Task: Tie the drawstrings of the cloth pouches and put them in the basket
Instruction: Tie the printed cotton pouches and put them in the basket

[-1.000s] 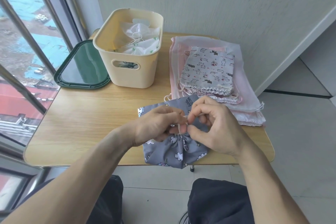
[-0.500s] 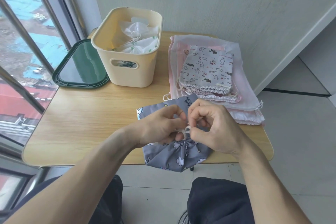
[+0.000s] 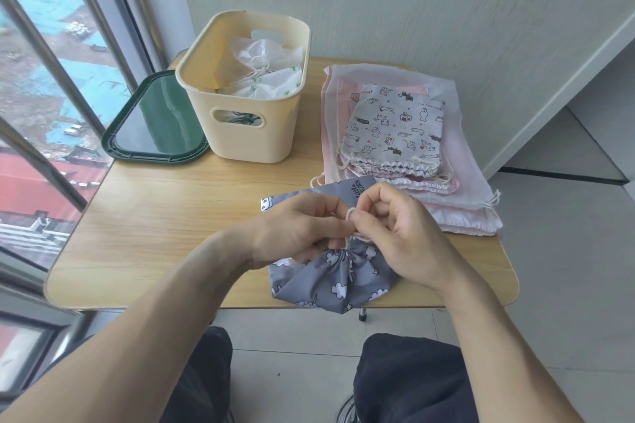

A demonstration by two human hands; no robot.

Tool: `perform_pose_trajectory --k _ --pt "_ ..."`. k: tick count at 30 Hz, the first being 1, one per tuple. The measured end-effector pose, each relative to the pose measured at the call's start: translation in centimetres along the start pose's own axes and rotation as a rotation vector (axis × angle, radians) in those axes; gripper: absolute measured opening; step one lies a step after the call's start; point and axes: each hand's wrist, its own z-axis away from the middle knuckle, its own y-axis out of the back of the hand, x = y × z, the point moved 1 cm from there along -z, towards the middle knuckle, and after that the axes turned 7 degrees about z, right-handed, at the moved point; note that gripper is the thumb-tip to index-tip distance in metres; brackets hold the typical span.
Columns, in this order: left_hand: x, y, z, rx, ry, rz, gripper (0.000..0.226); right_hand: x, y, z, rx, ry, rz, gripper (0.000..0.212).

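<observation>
At the table's [image 3: 144, 237] near edge lies the grey pouch [image 3: 338, 280], its mouth gathered; above it the left hand [image 3: 295, 230] and right hand [image 3: 402, 233] each pinch its white drawstring [image 3: 351, 216]. Farther right is a stack of untied pouches [image 3: 395, 127]; far left, the cream basket [image 3: 247, 89] holds white pouches.

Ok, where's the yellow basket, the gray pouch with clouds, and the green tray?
Yellow basket [image 3: 254, 134]: head view, on its front wall.
Gray pouch [image 3: 330, 282]: head view, on the gathered cloth below the hands.
Green tray [image 3: 154, 120]: head view, on its dark inner surface.
</observation>
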Motion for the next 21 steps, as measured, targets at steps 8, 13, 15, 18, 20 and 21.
perform_pose_trajectory --k 8,13,15,18,20,21 --pt "-0.33 -0.21 -0.28 0.142 -0.19 -0.011 0.01 0.35 0.48 0.05 0.007 0.064 0.046 0.002" --pt "-0.65 -0.22 -0.28 0.098 -0.241 -0.105 0.007 0.68 0.39 0.02 0.062 0.11 0.13 0.003" --pt "-0.64 -0.18 -0.23 0.075 -0.258 -0.115 0.007 0.62 0.24 0.0 0.08 0.132 0.155 0.005" --pt "-0.78 -0.08 -0.24 0.076 -0.27 -0.111 0.007 0.41 0.03 -0.09 0.123 0.154 0.196 0.019" --pt "-0.89 -0.13 -0.34 0.098 -0.275 -0.097 0.008 0.34 -0.06 -0.13 0.155 0.161 0.223 0.021" --pt "-0.94 -0.18 -0.41 0.113 -0.274 -0.079 0.008 0.3 -0.1 -0.19 0.169 0.161 0.227 0.021"
